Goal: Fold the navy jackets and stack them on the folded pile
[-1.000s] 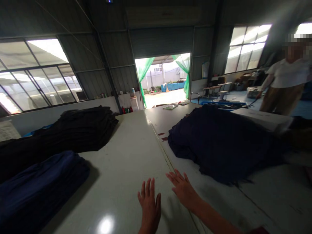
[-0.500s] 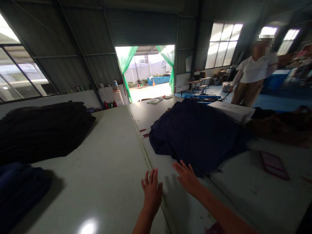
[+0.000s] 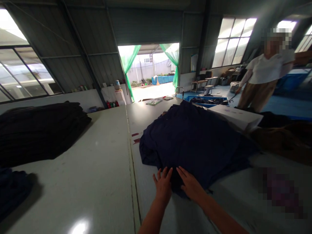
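A large heap of navy cloth point(image 3: 195, 139) lies on the pale table point(image 3: 97, 169), to the right of a seam in its top. At the near edge of the heap is my left hand point(image 3: 163, 185), fingers spread and pointing forward. My right hand point(image 3: 191, 185) is beside it, fingers stretched out over the cloth's front edge. Both look to be at or touching the fabric, though firm contact is hard to judge. Neither hand grips anything.
Dark folded cloth point(image 3: 41, 130) is stacked at the left, with a blue cloth pile point(image 3: 14, 191) nearer. A white box point(image 3: 236, 113) sits behind the heap. Blue crates point(image 3: 207, 100) stand beyond the table. A person point(image 3: 265, 71) stands at the right. Flat packets point(image 3: 154, 101) lie at the far end.
Both hands have moved forward to the navy cloth; my left hand has also shifted right, from the bare table by the seam. The view has turned slightly. The heap looks much the same.
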Motion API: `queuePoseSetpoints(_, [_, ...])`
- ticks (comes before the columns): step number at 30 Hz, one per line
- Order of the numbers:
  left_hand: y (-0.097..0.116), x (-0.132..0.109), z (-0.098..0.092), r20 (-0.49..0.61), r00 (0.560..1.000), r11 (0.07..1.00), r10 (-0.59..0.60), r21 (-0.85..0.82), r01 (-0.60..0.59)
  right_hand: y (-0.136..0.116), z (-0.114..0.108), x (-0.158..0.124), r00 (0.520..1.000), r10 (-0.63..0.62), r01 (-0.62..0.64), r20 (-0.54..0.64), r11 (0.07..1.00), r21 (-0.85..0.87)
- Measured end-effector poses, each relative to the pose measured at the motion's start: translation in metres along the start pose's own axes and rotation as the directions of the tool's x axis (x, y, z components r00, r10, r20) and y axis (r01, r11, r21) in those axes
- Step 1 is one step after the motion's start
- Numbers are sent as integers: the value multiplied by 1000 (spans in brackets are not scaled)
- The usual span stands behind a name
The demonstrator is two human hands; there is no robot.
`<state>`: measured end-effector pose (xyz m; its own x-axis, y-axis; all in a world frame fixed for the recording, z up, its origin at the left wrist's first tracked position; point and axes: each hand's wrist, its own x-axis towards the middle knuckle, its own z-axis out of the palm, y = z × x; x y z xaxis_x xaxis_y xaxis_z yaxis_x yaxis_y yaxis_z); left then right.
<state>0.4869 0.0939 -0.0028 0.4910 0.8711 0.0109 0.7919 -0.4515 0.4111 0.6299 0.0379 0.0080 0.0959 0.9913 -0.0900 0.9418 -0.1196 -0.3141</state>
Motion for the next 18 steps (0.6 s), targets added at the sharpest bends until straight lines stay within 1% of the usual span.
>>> queuePoseSetpoints(2, [2,8,7,-40,999,1000,-17,-23,16,6,-1,-1,1000,-14,14,22,1000,26])
queuePoseSetpoints(4, [2,14,14,-77,996,995,-38,-93,31,10,-1,-2,998,-44,43,39,999,29])
queuePoseSetpoints(6, [1,20,18,-99,995,977,-29,-215,7,14,-2,-2,997,-66,65,49,998,4])
queuePoseSetpoints(8, [-1,24,19,-114,993,945,11,-325,-48,15,-3,-2,998,-48,50,39,998,-44])
queuePoseSetpoints(10, [-5,25,18,-133,989,921,59,-376,-105,14,-4,-2,1000,-7,7,2,996,-84])
queuePoseSetpoints(12, [-10,24,15,-148,985,909,83,-393,-136,12,-5,-1,1000,19,-21,-23,996,-92])
queuePoseSetpoints(15, [-24,18,9,-184,979,899,82,-411,-153,6,-7,1,1000,12,-12,1,999,-52])
queuePoseSetpoints(18, [-44,9,-1,-227,972,893,52,-426,-148,-7,-7,1,999,-1,1,36,1000,-6])
